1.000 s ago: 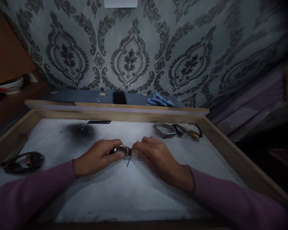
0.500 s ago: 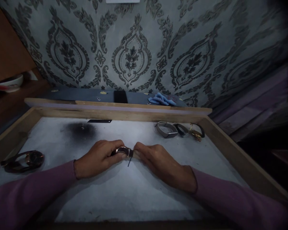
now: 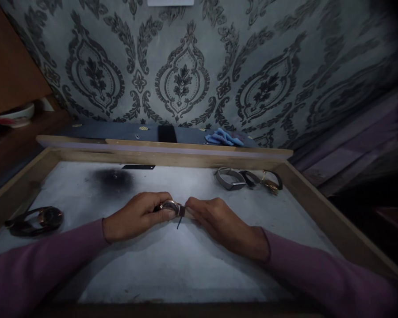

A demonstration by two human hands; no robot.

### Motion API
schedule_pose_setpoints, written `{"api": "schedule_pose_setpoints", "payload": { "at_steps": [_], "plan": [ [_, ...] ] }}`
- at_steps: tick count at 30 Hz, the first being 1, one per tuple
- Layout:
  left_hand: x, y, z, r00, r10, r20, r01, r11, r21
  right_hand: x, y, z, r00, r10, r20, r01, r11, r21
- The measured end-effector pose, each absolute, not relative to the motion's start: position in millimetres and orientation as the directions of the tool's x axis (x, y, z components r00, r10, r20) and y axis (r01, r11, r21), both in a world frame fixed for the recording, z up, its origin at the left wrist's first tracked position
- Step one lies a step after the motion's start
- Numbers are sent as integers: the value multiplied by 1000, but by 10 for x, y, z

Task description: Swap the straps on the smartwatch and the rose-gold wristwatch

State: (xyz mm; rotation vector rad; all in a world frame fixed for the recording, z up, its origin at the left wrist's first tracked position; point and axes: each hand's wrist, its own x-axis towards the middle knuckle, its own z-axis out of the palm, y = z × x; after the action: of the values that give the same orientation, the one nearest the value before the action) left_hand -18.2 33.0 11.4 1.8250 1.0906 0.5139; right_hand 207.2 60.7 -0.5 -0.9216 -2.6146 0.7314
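Note:
A wristwatch with a round, rose-gold-rimmed case is held low over the white drawer bottom. My left hand is closed on its case, thumb along the near edge and fingers behind. My right hand is closed at the watch's dark strap, fingertips pinched together there. A pale bit shows under those fingers; I cannot make out what it is. From the strap a thin dark strip sticks out toward me.
The wooden drawer rim surrounds both hands. At left lies another dark watch. Several watches, including a grey-banded one, sit at back right. A black blade-like strip lies at the back. Behind the rim are a blue cloth and a dark flat object.
Both hands keep their hold on the watch, with barely any movement. The view has shifted very slightly.

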Motion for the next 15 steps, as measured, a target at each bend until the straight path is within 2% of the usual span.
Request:
{"api": "schedule_pose_setpoints", "payload": {
  "at_steps": [5,12,15],
  "plan": [
    [-157,322,135,519,848,-112,438,-151,886,2074,610,12,-776,615,140,460,704,-541],
    [-148,298,144,506,853,-127,465,-145,873,2100,609,-10,-823,515,242,412,833,-371],
    [-146,293,149,503,856,-121,490,-167,855,2103,605,-7,-822,527,214,406,807,-429]
  ]
}}
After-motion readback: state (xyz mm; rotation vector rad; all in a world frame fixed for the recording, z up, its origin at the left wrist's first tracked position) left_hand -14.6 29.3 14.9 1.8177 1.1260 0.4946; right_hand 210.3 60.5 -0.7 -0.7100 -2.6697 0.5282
